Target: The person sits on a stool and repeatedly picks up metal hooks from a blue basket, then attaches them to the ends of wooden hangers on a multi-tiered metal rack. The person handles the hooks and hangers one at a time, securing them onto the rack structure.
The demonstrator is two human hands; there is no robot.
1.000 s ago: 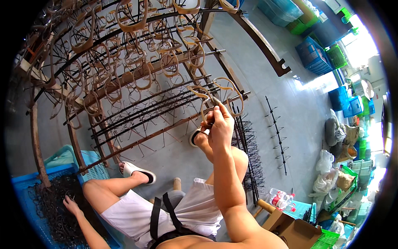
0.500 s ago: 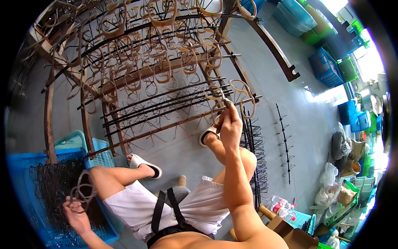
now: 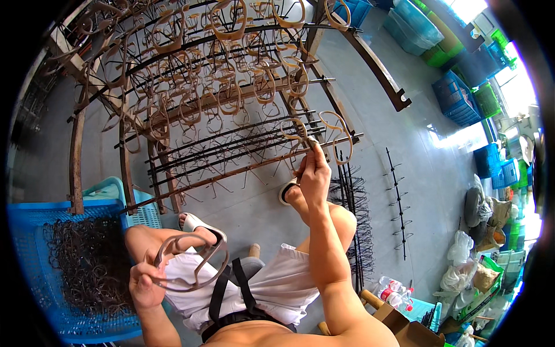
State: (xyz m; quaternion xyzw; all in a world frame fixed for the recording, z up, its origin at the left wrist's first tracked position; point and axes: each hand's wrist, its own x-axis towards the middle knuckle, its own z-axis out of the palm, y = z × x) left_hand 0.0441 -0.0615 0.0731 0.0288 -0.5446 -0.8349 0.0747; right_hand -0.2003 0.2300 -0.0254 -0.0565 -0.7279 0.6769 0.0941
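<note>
My left hand is closed on a brown two-loop frame, shaped like a large goggle or spectacle frame, held above my left thigh. My right arm stretches forward to the rack. There my right hand pinches the middle of a tan two-loop frame beside a rod end; one loop lies each side of my fingertips. Whether that frame hangs on the rod I cannot tell. Ahead stands the rack, with many similar tan frames hung in rows on dark rods.
At my left a blue basket holds a tangle of dark brown frames, with a pale teal basket behind. Hooked black rods lean by my right knee. Another hooked rod lies on the floor. Bottles stand at lower right.
My left hand has come up and right from over the blue basket to above my thigh, carrying the brown frame. My right hand and the tan frame have shifted slightly left.
</note>
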